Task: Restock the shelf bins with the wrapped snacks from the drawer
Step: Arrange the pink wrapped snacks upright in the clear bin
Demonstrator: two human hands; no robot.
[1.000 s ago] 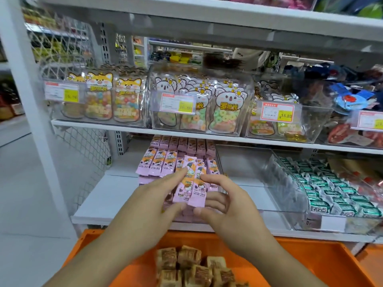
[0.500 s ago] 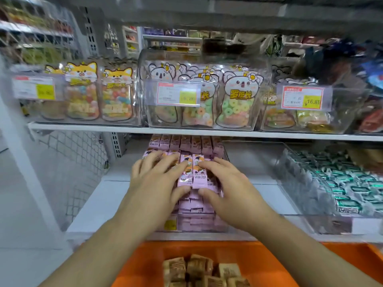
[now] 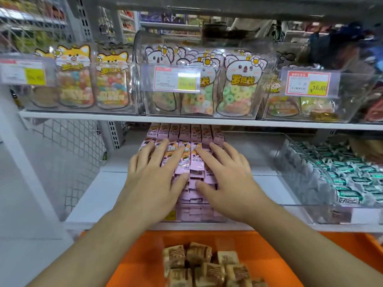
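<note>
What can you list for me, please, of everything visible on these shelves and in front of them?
pink snack bars: many, pink wrappers, stacked in the middle bin of the lower shelf
green-wrapped snacks: many, green and white, clear bin at right of the lower shelf
koala candy bags: several, white with pastel rings, clear bin in the middle of the upper shelf
fox candy bags: several, orange tops, clear bin at upper left
price tags: several, red and yellow, on bin fronts
orange drawer: one, below the shelf
brown wrapped snacks: a pile, brown, in the drawer
left hand: flat on the pink bars
right hand: flat on the pink bars
</note>
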